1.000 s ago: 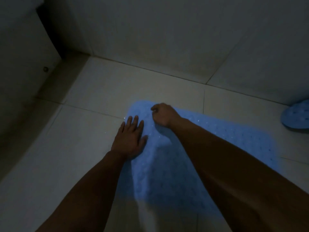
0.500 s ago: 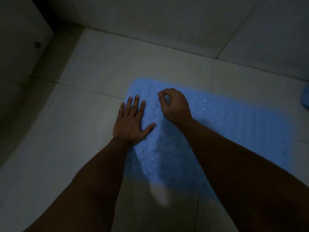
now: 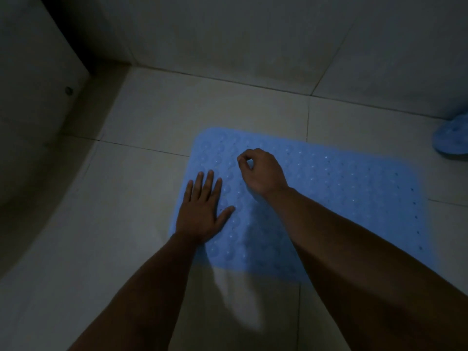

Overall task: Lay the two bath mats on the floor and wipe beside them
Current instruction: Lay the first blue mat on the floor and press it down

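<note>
Head view: left hand lies flat, fingers spread, holding nothing, pressing the left edge of the blue bath mat onto the tiled floor. Right hand is curled, seemingly pinching the mat's surface; a tug could lift or wrinkle it. The second mat waits far right.

Lt blue bath mat w/ bubble dots; pale-tiled floor.

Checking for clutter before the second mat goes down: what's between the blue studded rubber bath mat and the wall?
Head view: only bare pale floor tiles between the blue studded rubber bath mat and the wall.
</note>
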A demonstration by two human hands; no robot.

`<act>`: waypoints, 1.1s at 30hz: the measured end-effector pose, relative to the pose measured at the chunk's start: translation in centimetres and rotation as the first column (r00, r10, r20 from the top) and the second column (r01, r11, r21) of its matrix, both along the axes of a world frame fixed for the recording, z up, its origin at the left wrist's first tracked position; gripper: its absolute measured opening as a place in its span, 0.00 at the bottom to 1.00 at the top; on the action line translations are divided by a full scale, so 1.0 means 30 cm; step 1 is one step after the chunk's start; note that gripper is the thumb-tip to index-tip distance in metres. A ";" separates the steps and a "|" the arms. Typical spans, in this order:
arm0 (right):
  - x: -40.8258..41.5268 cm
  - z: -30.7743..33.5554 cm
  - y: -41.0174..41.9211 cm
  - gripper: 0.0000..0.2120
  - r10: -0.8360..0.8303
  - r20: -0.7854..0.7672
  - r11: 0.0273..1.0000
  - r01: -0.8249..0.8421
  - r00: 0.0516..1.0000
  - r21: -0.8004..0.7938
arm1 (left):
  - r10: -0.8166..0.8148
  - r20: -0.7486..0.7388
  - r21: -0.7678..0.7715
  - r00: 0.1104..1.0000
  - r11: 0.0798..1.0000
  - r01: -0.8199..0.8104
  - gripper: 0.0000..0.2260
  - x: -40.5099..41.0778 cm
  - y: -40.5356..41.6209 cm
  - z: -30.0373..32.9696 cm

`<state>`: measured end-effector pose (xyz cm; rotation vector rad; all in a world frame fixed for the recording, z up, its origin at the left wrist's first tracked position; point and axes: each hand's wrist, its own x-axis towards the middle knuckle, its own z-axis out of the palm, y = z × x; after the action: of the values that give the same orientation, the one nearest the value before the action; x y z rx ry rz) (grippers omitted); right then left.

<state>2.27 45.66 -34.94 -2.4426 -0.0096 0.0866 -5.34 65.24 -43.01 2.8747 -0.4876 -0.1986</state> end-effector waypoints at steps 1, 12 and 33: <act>-0.005 -0.023 -0.001 0.14 -0.001 -0.004 1.000 0.001 1.000 0.003 | -0.002 0.025 0.014 1.000 1.000 0.002 0.38 -0.005 -0.002 -0.012; -0.111 -0.127 -0.059 0.12 0.045 0.070 0.982 -0.031 0.996 -0.187 | -0.030 -0.063 -0.027 0.998 0.999 0.029 0.43 0.017 0.003 -0.005; -0.329 -0.254 0.178 0.46 0.117 -0.037 0.889 -0.122 0.992 -0.442 | 0.198 0.081 -0.150 0.977 0.971 -0.185 0.21 0.148 0.060 0.097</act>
<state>-7.59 50.99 -42.57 -2.8995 -0.1528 0.1712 -0.89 67.03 -40.11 2.7774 -0.2269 0.0061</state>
